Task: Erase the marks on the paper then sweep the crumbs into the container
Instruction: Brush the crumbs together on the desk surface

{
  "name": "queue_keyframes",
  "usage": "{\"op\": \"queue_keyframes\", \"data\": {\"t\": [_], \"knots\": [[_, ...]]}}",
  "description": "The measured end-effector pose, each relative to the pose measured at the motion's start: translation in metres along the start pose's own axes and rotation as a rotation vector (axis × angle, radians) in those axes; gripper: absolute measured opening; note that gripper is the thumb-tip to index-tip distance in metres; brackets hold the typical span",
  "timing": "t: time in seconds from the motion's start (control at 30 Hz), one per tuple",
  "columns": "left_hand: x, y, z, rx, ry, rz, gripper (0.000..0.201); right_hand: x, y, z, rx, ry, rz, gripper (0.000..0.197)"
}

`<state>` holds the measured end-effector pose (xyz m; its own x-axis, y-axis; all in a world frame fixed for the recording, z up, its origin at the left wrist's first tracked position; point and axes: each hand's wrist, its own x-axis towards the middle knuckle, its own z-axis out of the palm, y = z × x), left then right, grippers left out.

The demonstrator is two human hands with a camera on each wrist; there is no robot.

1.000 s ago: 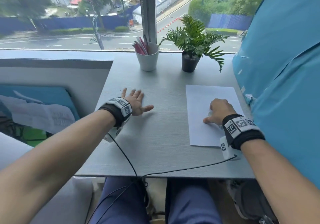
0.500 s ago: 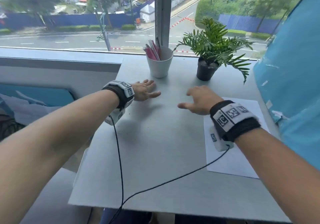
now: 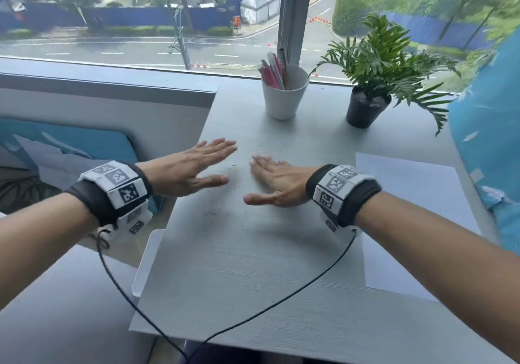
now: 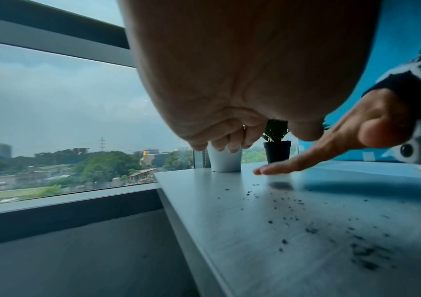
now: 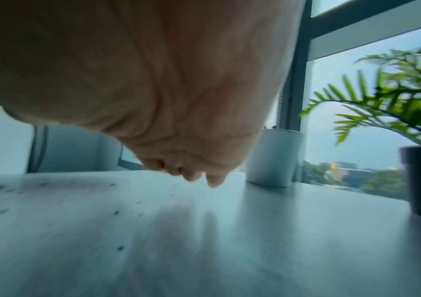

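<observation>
Dark eraser crumbs [image 3: 231,171] lie scattered on the grey table [image 3: 253,279] between my two hands; the left wrist view shows the crumbs [image 4: 293,209] spread over the tabletop. My left hand [image 3: 208,164] is flat with straight fingers just left of them. My right hand [image 3: 259,179] is also flat, its fingertips [image 4: 275,169] touching the table to the right of the crumbs. The white paper [image 3: 408,209] lies at the right, behind my right wrist. A white container [image 3: 146,262] sits against the table's left edge, mostly hidden below it.
A white cup [image 3: 284,102] with pens stands at the back of the table, a potted plant [image 3: 365,107] to its right. A black cable [image 3: 281,299] crosses the near table. A blue cloth [image 3: 489,127] hangs on the right.
My right hand left the paper, opened flat and moved left to the middle of the table. My left hand moved forward and to the right, toward the crumbs.
</observation>
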<state>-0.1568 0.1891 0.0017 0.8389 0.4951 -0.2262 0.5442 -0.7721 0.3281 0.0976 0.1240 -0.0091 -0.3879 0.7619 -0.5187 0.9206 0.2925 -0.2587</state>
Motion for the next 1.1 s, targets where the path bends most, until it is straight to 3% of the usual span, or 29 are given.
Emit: {"op": "queue_keyframes", "data": {"t": [0.07,0.13,0.23,0.33,0.47,0.53,0.6,0.73,0.93,1.1], "knots": [[-0.016,-0.003,0.003,-0.006,0.038,-0.019,0.084,0.001,0.009,-0.017,0.067,0.099,0.027,0.104],[-0.031,0.0,0.01,0.009,0.018,-0.023,0.084,0.008,0.026,-0.032,0.07,0.162,0.196,0.107],[-0.047,0.013,0.019,0.048,0.021,0.011,0.082,0.024,0.025,-0.028,-0.023,0.08,0.384,0.121],[-0.057,0.021,0.028,0.069,0.018,0.022,0.077,0.034,-0.021,-0.005,-0.078,0.037,0.251,0.124],[-0.068,0.027,0.037,0.137,0.045,-0.015,0.061,0.005,-0.064,0.002,-0.08,0.022,-0.041,0.09],[-0.073,0.035,0.036,0.147,0.105,-0.034,0.06,-0.021,-0.057,-0.005,-0.029,0.125,-0.043,0.079],[-0.072,0.051,0.033,0.16,0.145,-0.032,0.059,-0.049,-0.036,-0.009,0.017,0.203,0.069,0.073],[-0.036,0.108,0.042,0.221,0.027,0.028,0.062,-0.101,0.002,0.006,0.091,0.211,0.335,0.066],[0.056,0.18,0.089,0.261,-0.171,0.041,0.075,-0.133,0.004,0.036,0.113,0.245,0.427,0.066],[0.057,0.154,0.081,0.241,-0.161,-0.132,0.081,-0.134,0.001,0.041,0.118,0.231,0.456,0.065]]}}
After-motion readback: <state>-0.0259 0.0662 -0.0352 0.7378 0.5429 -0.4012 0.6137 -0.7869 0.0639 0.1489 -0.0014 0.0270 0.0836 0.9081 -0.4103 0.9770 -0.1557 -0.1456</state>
